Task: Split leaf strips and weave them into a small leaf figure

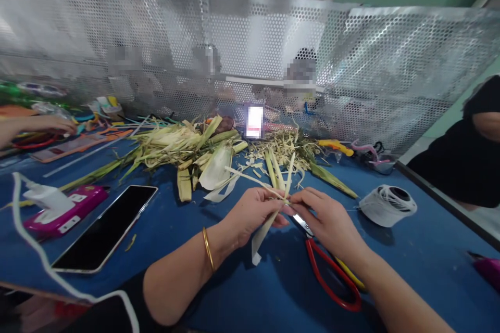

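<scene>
My left hand, with a gold bangle on its wrist, is closed in a pinch on a bundle of pale leaf strips that fan upward and hang down below the fingers. My right hand meets it from the right, fingers pinched on the same strips at their crossing. Scissors with red and yellow handles lie on the blue table under my right wrist.
A heap of green and pale leaves lies behind my hands. A black phone and a pink device sit left, a white thread spool right. A perforated metal screen backs the table. Another person's hand rests far left.
</scene>
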`<state>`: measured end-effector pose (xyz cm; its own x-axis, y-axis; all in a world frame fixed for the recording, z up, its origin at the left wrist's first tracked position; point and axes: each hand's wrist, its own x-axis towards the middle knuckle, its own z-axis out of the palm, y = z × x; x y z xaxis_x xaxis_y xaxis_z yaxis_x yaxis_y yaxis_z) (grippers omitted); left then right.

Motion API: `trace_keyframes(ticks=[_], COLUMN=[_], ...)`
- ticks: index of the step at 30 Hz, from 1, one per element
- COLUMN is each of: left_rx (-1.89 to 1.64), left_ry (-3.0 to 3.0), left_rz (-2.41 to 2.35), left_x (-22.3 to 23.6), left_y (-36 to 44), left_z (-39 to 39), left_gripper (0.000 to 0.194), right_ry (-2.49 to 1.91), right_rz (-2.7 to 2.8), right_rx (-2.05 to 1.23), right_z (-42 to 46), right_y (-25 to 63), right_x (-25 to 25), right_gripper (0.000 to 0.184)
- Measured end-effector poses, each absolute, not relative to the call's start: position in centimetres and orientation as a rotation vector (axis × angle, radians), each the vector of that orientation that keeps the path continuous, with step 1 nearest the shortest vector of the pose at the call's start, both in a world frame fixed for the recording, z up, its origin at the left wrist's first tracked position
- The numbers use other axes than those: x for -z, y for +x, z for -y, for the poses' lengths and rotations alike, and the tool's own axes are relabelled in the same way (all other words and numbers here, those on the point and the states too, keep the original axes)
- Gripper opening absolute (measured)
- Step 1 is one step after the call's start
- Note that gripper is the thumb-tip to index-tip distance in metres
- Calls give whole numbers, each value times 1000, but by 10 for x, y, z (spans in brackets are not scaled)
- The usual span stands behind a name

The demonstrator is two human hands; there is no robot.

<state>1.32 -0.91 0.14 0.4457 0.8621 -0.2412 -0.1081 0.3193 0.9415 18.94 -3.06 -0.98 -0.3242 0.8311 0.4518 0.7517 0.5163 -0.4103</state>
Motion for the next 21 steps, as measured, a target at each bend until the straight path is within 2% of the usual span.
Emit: trace_keyframes(ticks=[15,17,21], left_rx=[-839,-796,-910], left_ry=[1031,1040,1216], left_rz=[-906,-919,-1125], left_x=[7,5,2], left_y=[20,19,11], left_z=[8,8,9], left_gripper=[10,14,39], right_ry=[-1210,-1224,-1256], right_rz=[2052,2037,1990], right_rx=[-168,-97,165], right_z=[28,28,25], right_y=[183,186,195], right_x=[21,21,18], right_gripper=[16,17,15])
